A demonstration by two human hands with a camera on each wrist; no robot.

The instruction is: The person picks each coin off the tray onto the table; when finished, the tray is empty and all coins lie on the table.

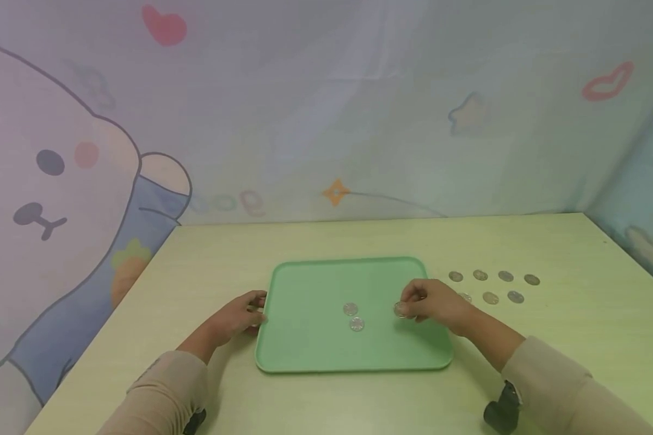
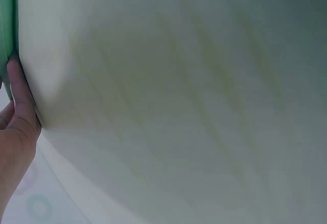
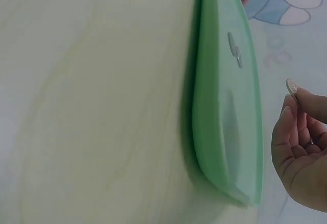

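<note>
My right hand pinches a silver-coloured coin between thumb and fingertips, above the right part of the green tray. In the right wrist view the coin stands on edge at the fingertips, apart from the tray surface. Two more coins, one nearer the back and one in front of it, lie close together near the tray's middle. At the tray's left side, my left hand holds the rim, thumb and fingers at the edge. The left wrist view shows the left hand against the tray wall.
To the right of the tray, several coins lie on the pale wooden table in two rows, one partly hidden behind my right hand. A cloth backdrop with cartoon prints hangs behind the table and continues at the right.
</note>
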